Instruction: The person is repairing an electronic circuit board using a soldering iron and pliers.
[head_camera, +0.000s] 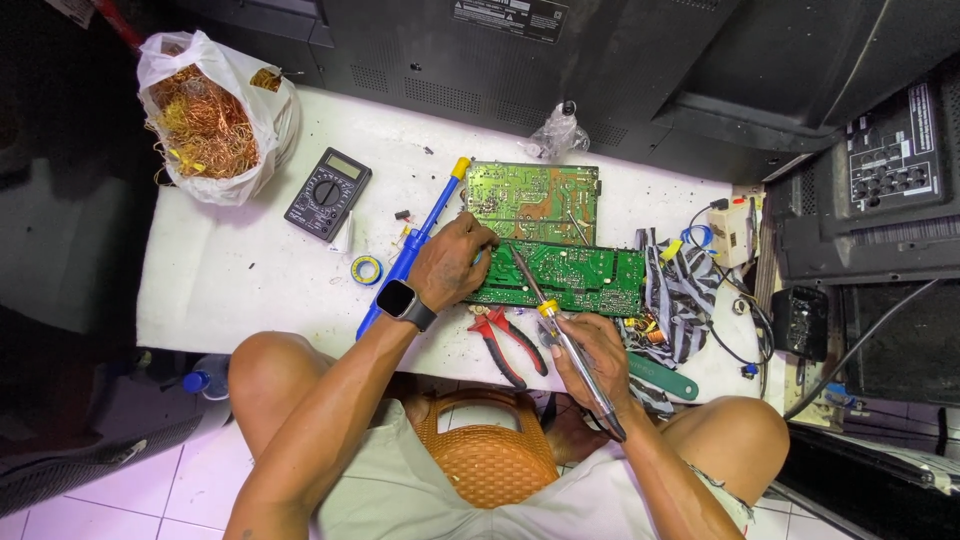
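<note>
Bulging white plastic bag (262, 118) of copper wire scrap (200, 125); left fingers (478, 240) pressing circuit board (575, 275), right fingers (570, 330) gripping soldering iron (560, 325)

The two circuit boards (560, 275) are glossy green laminate flecked with shiny solder, lying on a matt white worktop (250, 280) that looks rough and speckled. The soldering iron (560, 330) has a bare metal shaft, the pliers (505, 340) smooth red plastic grips, and the bag (215, 110) is thin, crinkled plastic stuffed with bright copper wire.

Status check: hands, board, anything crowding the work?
Left hand steadies the near circuit board. Right hand grips soldering iron, tip on board. Red pliers beside it.
</note>
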